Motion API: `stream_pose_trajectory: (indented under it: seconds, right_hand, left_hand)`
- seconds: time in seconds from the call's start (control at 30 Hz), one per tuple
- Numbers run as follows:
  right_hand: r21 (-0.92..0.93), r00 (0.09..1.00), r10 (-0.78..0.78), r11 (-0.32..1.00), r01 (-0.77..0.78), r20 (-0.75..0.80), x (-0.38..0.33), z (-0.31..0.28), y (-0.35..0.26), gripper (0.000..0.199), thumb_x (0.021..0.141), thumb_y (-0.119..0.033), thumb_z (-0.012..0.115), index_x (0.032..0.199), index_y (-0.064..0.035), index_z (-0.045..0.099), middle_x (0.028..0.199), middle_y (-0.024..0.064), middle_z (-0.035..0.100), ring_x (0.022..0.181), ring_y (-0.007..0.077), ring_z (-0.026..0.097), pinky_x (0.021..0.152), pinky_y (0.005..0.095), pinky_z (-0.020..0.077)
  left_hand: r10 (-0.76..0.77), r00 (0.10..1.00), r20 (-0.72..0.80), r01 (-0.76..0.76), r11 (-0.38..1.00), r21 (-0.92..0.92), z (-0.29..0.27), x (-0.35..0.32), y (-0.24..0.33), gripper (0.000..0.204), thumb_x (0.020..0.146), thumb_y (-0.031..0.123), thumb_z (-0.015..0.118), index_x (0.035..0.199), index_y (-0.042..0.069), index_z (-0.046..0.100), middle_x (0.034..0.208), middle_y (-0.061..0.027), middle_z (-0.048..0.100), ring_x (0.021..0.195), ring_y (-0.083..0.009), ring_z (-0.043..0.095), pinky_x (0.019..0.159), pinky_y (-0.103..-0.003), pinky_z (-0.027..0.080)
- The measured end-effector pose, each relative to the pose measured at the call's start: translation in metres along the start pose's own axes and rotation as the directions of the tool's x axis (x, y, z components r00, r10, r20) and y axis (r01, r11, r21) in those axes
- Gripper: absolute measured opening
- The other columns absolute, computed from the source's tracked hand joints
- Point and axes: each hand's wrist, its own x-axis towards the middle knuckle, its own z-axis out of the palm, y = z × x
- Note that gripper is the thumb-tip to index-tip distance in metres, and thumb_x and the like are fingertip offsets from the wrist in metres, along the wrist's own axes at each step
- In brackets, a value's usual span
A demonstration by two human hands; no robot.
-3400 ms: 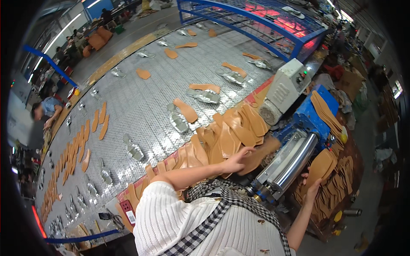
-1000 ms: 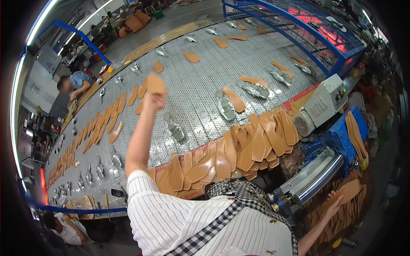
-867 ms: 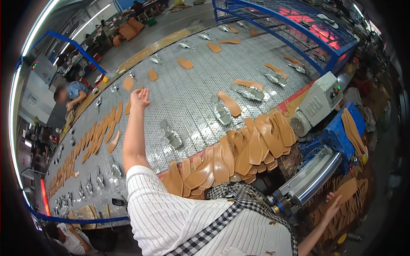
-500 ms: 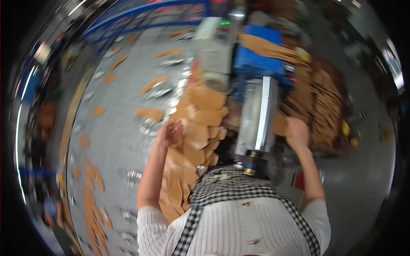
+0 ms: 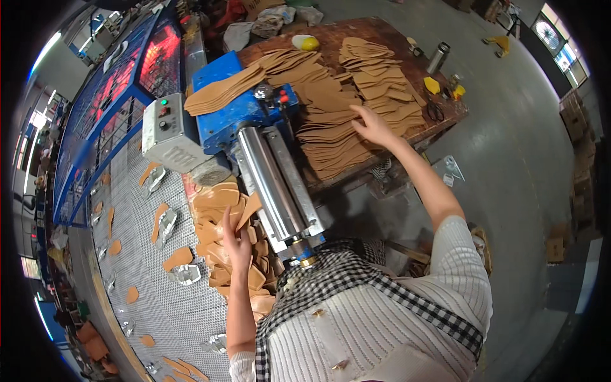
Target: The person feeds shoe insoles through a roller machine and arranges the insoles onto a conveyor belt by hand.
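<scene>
Fingers (image 5: 358,113) of the right hand (image 5: 377,129) were parted over stacked insoles (image 5: 332,137) on the bench (image 5: 375,28); those of the left hand (image 5: 238,247) (spread too, contact unclear) framed one insole's end (image 5: 249,210) beside the roller (image 5: 270,180).

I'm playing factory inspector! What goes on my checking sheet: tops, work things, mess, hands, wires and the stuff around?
Surface: brown table with worn top; grey mesh bed on the left side.
Work things: brown sole pieces piled on the table; a stack on the blue machine; shiny tan pieces heaped beside the silver roller.
Clutter: bottle and yellow things on the table.
Hands: left hand at a tan piece by the roller, grip unclear; right hand open at the table pile.
Cables: nothing seen for certain.
Surroundings: blue cage with red glow; grey floor; boxes at the right.
</scene>
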Motion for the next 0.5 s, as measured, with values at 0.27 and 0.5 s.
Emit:
stream_pose_trajectory:
  seconds: [0.27,0.5]
  right_hand:
    - [-0.229,0.916,-0.002,0.968,0.103,0.402,0.069,0.035,0.019,0.077,0.081,-0.049,0.059,0.136,-0.0015,0.036,0.139,0.0175,0.039,0.128,0.0302,0.037,0.104,0.0372,0.0328]
    - [-0.318,0.891,-0.047,0.924,0.21,0.451,0.106,0.067,0.035,0.053,0.087,-0.048,0.051,0.115,-0.0028,0.055,0.107,0.0212,0.06,0.1,0.0358,0.056,0.084,0.0424,0.0449]
  left_hand:
    - [-0.367,0.926,-0.084,0.297,0.849,-0.436,-0.047,-0.072,-0.039,0.053,0.077,-0.013,0.044,0.126,0.006,0.042,0.101,-0.0071,0.059,0.086,-0.0153,0.061,0.072,-0.026,0.051]
    - [-0.475,0.821,-0.316,0.205,0.763,-0.613,-0.059,-0.113,-0.008,0.037,0.074,-0.005,0.048,0.107,0.011,0.048,0.068,-0.0003,0.052,0.042,-0.0059,0.04,0.036,-0.017,0.029]
